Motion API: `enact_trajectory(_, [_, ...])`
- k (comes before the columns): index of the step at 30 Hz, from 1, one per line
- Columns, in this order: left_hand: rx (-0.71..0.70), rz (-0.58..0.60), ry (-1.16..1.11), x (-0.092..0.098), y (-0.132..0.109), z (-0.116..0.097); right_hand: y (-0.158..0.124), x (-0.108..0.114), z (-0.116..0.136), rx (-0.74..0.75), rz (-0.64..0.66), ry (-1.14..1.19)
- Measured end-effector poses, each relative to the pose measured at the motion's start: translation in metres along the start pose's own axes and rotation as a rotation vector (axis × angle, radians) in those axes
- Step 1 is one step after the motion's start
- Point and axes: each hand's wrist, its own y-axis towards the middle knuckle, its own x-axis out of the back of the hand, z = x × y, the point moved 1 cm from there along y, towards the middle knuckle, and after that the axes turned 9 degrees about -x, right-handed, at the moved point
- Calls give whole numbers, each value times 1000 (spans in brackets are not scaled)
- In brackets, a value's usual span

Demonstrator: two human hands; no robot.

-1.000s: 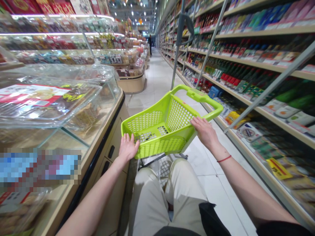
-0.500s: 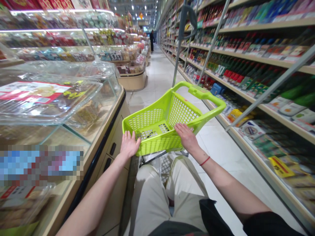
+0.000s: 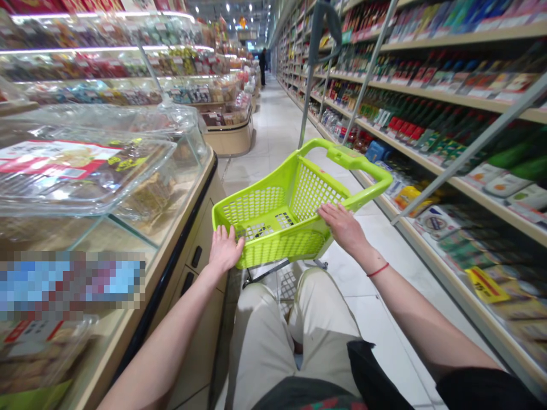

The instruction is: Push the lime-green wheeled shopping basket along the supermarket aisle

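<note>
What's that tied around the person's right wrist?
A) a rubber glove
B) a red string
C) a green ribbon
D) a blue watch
B: a thin red string circles the wrist just behind the right hand, which rests on the lime-green plastic basket.

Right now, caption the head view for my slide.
Left hand and right hand on a lime-green shopping basket rim in a supermarket aisle.

Right hand (image 3: 342, 226) slides back outward along the near rim of the lime-green shopping basket (image 3: 256, 206). The basket sits slightly higher in view than a second ago.
</note>
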Motion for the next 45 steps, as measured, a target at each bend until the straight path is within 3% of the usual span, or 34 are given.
enact_trajectory(4, [-2, -12, 4, -1, 0, 0, -2, -3, 1, -33, -23, -13])
enact_trajectory(11, [-10, -25, 27, 1, -2, -2, -2, -35, 52, 31, -17, 66])
enact_trajectory(18, [6, 12, 11, 6, -1, -3, 1, -53, 93, 47, -13, 165])
enact_trajectory(23, [5, 19, 0, 6, -2, -3, 3, -47, 88, 83, 37, 181])
enact_trajectory(30, [9, 16, -27, 6, -3, -4, 1, -20, 36, 24, 45, 29])
enact_trajectory(33, [3, 10, -31, 6, -3, -4, -3, -19, 28, -6, -3, 1])
enact_trajectory(39, [7, 4, -29, 3, -3, -3, -4, -40, 62, 43, -35, 67])
enact_trajectory(45, [9, -12, -32, 1, -3, -2, 0, -57, 105, 67, 19, 194])
